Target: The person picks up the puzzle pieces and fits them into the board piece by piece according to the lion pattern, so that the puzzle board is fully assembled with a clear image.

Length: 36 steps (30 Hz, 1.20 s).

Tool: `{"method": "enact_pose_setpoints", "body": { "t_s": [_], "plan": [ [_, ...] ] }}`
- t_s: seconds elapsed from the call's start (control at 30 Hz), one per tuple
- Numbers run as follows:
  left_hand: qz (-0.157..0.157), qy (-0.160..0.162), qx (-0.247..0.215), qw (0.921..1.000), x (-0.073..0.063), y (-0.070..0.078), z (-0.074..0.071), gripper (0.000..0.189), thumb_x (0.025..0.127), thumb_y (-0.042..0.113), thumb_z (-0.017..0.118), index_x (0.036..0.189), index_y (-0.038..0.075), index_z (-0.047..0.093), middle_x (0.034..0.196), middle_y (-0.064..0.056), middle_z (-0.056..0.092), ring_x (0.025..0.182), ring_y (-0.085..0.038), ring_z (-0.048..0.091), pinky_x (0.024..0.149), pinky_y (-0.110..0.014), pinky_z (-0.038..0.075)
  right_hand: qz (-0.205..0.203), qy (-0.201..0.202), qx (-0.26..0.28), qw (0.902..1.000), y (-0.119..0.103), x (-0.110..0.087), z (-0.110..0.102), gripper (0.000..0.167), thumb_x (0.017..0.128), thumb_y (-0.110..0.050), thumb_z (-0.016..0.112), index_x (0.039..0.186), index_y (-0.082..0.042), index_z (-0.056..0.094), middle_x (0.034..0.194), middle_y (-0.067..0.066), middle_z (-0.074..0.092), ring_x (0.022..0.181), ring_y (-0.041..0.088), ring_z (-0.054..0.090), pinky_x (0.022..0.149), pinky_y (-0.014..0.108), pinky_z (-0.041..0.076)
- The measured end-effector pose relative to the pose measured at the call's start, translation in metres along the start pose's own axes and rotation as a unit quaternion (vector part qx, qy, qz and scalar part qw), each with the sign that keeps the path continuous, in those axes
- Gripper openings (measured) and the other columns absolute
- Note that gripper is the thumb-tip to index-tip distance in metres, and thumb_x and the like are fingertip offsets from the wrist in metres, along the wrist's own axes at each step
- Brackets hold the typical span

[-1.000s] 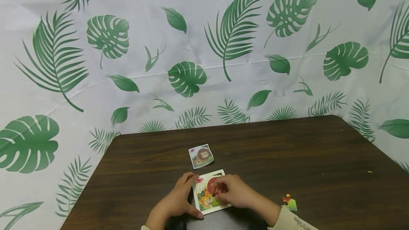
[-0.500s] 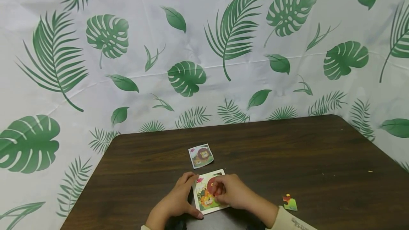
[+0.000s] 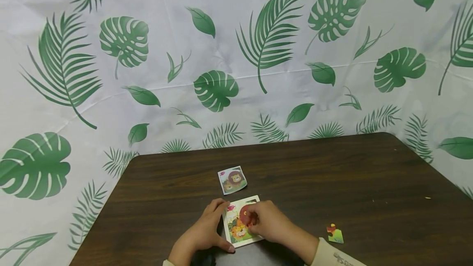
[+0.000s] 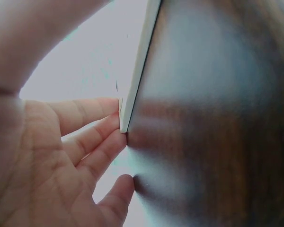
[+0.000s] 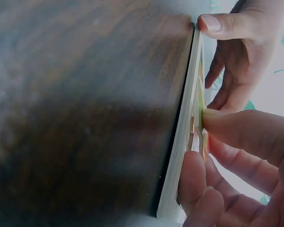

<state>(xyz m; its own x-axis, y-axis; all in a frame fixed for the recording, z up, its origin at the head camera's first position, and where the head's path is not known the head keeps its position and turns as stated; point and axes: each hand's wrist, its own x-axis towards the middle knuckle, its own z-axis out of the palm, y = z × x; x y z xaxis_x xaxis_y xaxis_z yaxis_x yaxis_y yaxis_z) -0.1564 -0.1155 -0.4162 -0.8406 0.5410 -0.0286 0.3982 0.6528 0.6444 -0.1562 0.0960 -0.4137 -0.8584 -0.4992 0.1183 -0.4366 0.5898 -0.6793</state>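
Observation:
My left hand (image 3: 207,227) spans the left side of a wooden jigsaw board (image 3: 248,243), thumb at its near corner and fingertips at its far corner. In the left wrist view those fingertips touch the pale board edge (image 4: 141,61). Over the right part of the board, my right hand (image 3: 271,221) pinches a puzzle piece (image 5: 199,109) with a green part, between thumb and curled fingers; in the right wrist view the piece stands tilted at the board's surface. The board picture has a pink shape, a brown mane and an orange lion. My right fingers hide part of it.
A loose puzzle piece (image 3: 335,235), green, red and yellow, lies on the dark wooden table (image 3: 177,184) to the right of my right hand. Behind the board lies a small lion picture card (image 3: 233,180). A leaf-printed white cloth (image 3: 159,52) hangs behind the table.
My right hand shifts very slightly over the board, its forearm drawing a little to the left. The left hand and the board stay in place.

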Motion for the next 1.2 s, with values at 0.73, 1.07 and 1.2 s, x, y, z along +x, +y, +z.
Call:
{"method": "enact_pose_setpoints", "body": {
  "t_s": [0.73, 1.07, 1.2],
  "plan": [
    [-0.004, -0.005, -0.008, 0.9999, 0.001, -0.001, -0.001, 0.104, 0.057, 0.036, 0.087, 0.138, -0.001, 0.034, 0.134, -0.011, 0.031, 0.123, -0.032, 0.028, 0.095, -0.052, 0.032, 0.022, -0.003, -0.085, 0.9962, -0.01, 0.002, 0.001, 0.028, 0.061, -0.007, 0.078, 0.067, -0.021, 0.055, 0.058, -0.013, 0.043, 0.052, 0.004, 0.04, 0.047, 0.025, 0.032],
    [0.008, 0.001, -0.011, 0.9999, 0.0, 0.0, -0.001, 0.104, 0.057, 0.036, 0.087, 0.138, -0.001, 0.035, 0.132, -0.01, 0.031, 0.122, -0.031, 0.029, 0.095, -0.052, 0.032, 0.027, -0.017, -0.077, 0.9965, -0.009, 0.002, 0.002, 0.027, 0.063, -0.007, 0.079, 0.067, -0.02, 0.055, 0.058, -0.013, 0.045, 0.053, 0.003, 0.041, 0.046, 0.024, 0.034],
    [0.009, 0.001, -0.01, 0.9999, 0.0, 0.0, 0.0, 0.104, 0.057, 0.036, 0.087, 0.138, -0.001, 0.035, 0.132, -0.01, 0.032, 0.121, -0.031, 0.029, 0.095, -0.052, 0.032, 0.023, -0.017, -0.079, 0.9965, -0.01, 0.002, 0.002, 0.028, 0.063, -0.007, 0.079, 0.066, -0.019, 0.054, 0.057, -0.013, 0.044, 0.052, 0.003, 0.04, 0.046, 0.023, 0.033]
  ]
}}
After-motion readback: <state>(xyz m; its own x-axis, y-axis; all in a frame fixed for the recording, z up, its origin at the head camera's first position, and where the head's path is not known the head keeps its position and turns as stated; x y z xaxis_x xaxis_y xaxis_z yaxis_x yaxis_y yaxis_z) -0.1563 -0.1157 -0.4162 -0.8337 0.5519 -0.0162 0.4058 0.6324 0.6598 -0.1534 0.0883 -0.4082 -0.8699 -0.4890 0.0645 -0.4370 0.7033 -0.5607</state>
